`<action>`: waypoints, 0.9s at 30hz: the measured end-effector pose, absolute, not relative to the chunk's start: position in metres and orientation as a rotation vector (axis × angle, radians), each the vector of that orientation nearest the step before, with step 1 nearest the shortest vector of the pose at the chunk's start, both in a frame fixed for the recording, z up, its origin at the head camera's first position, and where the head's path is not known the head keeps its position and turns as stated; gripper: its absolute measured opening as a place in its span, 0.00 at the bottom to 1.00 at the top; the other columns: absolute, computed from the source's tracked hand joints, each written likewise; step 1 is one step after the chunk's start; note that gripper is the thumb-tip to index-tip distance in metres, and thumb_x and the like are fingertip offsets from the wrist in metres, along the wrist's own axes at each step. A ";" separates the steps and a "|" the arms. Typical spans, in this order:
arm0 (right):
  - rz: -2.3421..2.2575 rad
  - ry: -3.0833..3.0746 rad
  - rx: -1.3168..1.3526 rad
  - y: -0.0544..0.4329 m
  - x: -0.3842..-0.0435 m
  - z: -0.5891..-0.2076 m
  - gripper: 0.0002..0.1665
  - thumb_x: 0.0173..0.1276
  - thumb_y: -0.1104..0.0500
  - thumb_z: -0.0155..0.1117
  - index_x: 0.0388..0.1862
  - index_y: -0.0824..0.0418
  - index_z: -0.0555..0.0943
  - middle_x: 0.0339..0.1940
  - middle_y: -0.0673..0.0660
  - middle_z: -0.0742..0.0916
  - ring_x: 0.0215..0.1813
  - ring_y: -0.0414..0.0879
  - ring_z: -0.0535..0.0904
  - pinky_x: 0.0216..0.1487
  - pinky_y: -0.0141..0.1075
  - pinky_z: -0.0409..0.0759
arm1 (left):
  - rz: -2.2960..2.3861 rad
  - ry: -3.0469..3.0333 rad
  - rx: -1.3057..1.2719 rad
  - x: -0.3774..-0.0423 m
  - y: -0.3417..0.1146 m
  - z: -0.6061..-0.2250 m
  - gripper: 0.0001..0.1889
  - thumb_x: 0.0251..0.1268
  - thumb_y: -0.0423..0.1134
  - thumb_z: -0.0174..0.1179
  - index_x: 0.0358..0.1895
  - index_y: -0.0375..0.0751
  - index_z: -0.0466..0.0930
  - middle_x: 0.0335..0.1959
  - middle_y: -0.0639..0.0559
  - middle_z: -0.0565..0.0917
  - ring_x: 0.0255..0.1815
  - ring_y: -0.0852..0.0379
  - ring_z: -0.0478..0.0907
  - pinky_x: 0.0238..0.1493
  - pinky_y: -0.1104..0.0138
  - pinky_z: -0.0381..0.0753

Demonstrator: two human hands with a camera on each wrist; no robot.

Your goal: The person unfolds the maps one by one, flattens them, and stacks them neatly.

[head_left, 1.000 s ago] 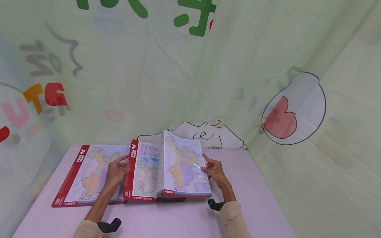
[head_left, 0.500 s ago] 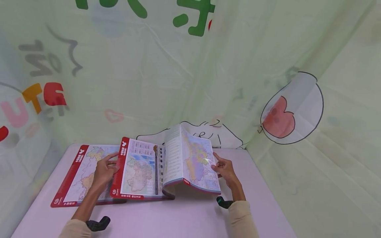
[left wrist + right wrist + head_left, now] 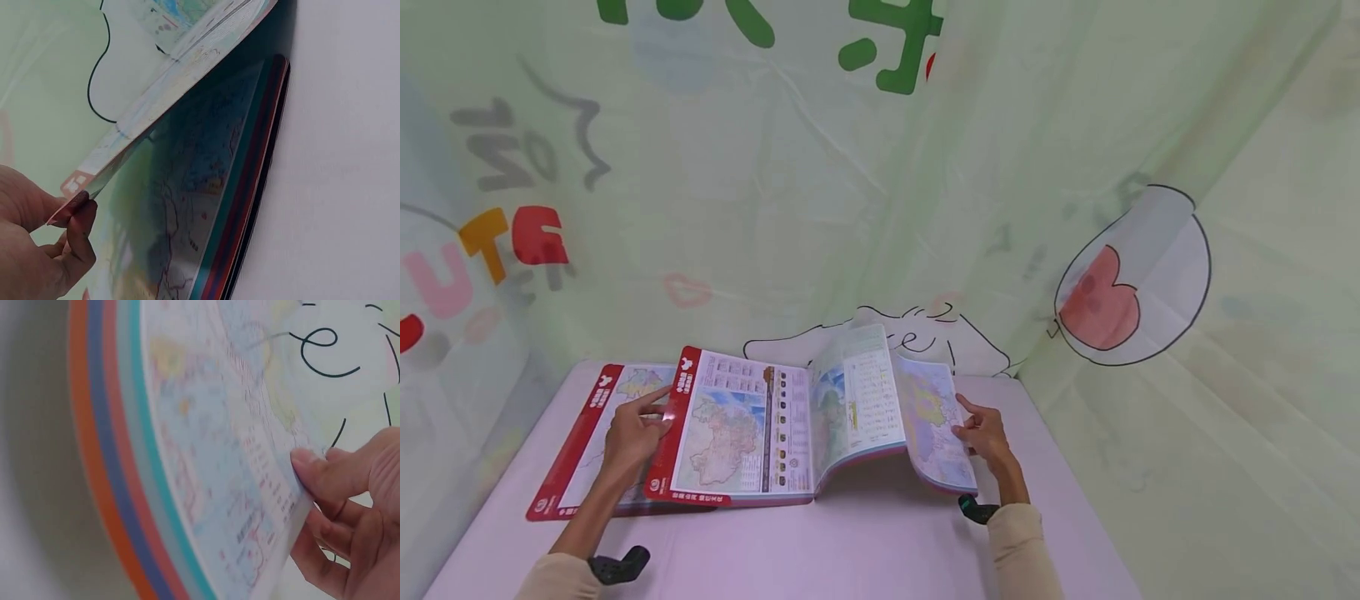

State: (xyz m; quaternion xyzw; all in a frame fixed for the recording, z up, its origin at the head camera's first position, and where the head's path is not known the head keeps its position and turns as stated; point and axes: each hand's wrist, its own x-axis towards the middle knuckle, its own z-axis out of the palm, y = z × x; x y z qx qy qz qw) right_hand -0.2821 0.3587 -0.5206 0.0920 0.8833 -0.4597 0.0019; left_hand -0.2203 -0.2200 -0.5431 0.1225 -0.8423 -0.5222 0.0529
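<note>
A map booklet [image 3: 722, 442] lies spread across the table's middle, with a red strip along its left edge. My left hand [image 3: 631, 435] pinches that red edge between thumb and fingers; in the left wrist view the cover [image 3: 156, 109] is lifted at its corner. On the right, my right hand [image 3: 985, 429] pinches the outer edge of several map pages [image 3: 936, 417], which bend in a curve. Coloured bands [image 3: 119, 425] line those pages' edge in the right wrist view. Between them a leaf [image 3: 872, 392] with a printed table arches up.
A second map booklet [image 3: 576, 450] with a red edge lies at the left, partly under the first one and my left hand. Both rest on the pale table [image 3: 820, 550]. A printed cloth curtain [image 3: 775, 208] hangs behind and along both sides.
My left hand has carried the red edge leftward over the second booklet. My right hand has moved right with its pages. The booklet has spread wider, and the printed leaf shows between the halves.
</note>
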 end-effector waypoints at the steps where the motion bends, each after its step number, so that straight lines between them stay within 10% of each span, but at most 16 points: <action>1: -1.392 2.810 0.293 0.359 -0.282 -0.519 0.42 0.73 0.67 0.73 0.83 0.55 0.70 0.33 0.57 0.77 0.32 0.48 0.74 0.26 0.34 0.75 | -1.578 -2.565 0.375 -0.220 -0.222 -0.543 0.32 0.79 0.31 0.59 0.84 0.40 0.67 0.67 0.23 0.79 0.54 0.30 0.87 0.37 0.62 0.91; 9: -1.019 3.029 0.382 0.379 -0.293 -0.527 0.43 0.71 0.65 0.75 0.83 0.49 0.71 0.32 0.56 0.79 0.32 0.49 0.71 0.36 0.42 0.62 | -1.528 -2.590 0.374 -0.219 -0.234 -0.545 0.32 0.77 0.31 0.59 0.83 0.37 0.67 0.65 0.23 0.80 0.47 0.32 0.88 0.35 0.58 0.92; 27: -0.763 3.237 0.395 0.392 -0.305 -0.528 0.43 0.61 0.68 0.60 0.78 0.53 0.78 0.41 0.69 0.90 0.32 0.56 0.76 0.32 0.45 0.70 | -1.420 -2.690 0.376 -0.227 -0.255 -0.547 0.35 0.78 0.35 0.61 0.84 0.31 0.62 0.67 0.19 0.76 0.50 0.26 0.87 0.36 0.52 0.94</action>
